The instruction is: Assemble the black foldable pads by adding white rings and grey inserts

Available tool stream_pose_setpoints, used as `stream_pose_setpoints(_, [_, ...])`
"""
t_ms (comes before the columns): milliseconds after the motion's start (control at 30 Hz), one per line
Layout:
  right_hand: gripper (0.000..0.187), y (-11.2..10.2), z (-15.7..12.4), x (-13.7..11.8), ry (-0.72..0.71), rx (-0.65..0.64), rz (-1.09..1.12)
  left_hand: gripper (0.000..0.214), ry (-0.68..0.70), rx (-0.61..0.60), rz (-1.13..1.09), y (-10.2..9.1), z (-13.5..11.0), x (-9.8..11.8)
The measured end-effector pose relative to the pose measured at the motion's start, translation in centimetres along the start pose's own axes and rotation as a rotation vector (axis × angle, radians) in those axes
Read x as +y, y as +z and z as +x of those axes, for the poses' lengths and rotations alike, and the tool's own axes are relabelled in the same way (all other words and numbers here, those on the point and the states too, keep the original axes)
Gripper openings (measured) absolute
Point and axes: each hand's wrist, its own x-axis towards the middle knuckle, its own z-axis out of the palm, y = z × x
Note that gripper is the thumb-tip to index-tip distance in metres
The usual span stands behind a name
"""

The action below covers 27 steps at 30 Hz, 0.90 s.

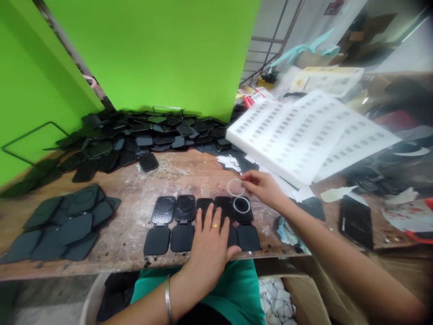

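A row of several black hinged plastic cases (184,221) lies open near the front edge of the wooden bench (135,189). My left hand (209,243) rests flat on the middle cases, fingers spread, a ring on one finger. My right hand (265,187) pinches a thin white ring (236,187) just above the rightmost case (242,208), which has a white ring seated in its upper half.
A large heap of black case parts (142,135) lies along the green panel at the back. Flat black pieces (64,223) sit at the left. White foam trays (304,133) stand at the right, a dark phone-like slab (356,221) beside them, small white backing papers (230,161) behind.
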Motion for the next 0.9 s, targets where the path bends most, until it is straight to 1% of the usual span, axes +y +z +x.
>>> stream_pose_setpoints(67, [0.008,1.6,-0.3,0.6,0.085,-0.070,0.050,0.066,-0.016,-0.021,-0.007,-0.1,-0.4,-0.3])
stream_pose_setpoints(133, [0.006,2.7,-0.4,0.9,0.131,-0.111,0.051,0.065,-0.030,-0.031,-0.021,-0.1,-0.6,-0.4])
stream_pose_setpoints(267, [0.004,3.8,-0.5,1.2,0.175,-0.151,0.014,0.063,-0.044,-0.014,-0.028,-0.1,-0.6,-0.3])
stream_pose_setpoints(433, [0.005,4.3,-0.8,1.0,0.181,-0.132,-0.027,0.061,-0.040,0.000,-0.037,-0.4,-0.7,-0.4])
stream_pose_setpoints(900, [0.008,4.3,-1.1,0.5,0.200,-0.110,-0.062,0.060,-0.033,-0.016,-0.044,-0.4,-0.5,-0.5])
